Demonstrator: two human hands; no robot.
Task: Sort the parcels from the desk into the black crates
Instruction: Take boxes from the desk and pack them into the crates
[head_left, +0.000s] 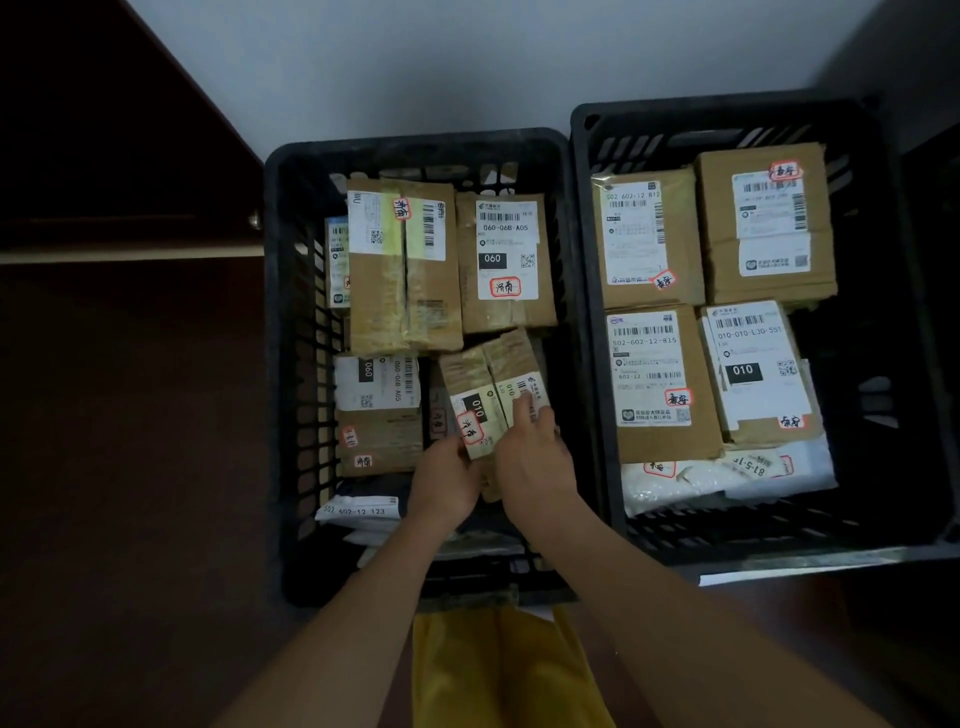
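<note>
Below me on the floor, two black crates sit side by side: the left crate (280, 364) and the right crate (587, 312), both packed with labelled cardboard parcels. Over the left one I hold a small brown parcel (491, 395), tilted, above the others. My left hand (444, 480) grips its near corner, while my right hand (532, 457) pinches its right edge, fingers curled.

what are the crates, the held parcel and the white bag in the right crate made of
Crates: likely moulded plastic, matt black, with slotted lattice walls.
Held parcel, gripped by the left hand and right hand: brown corrugated-looking cardboard with glossy tape and paper labels.
White bag: looks like soft plastic mailer film, wrinkled and faintly shiny; it could be padded, which can't be told.
</note>
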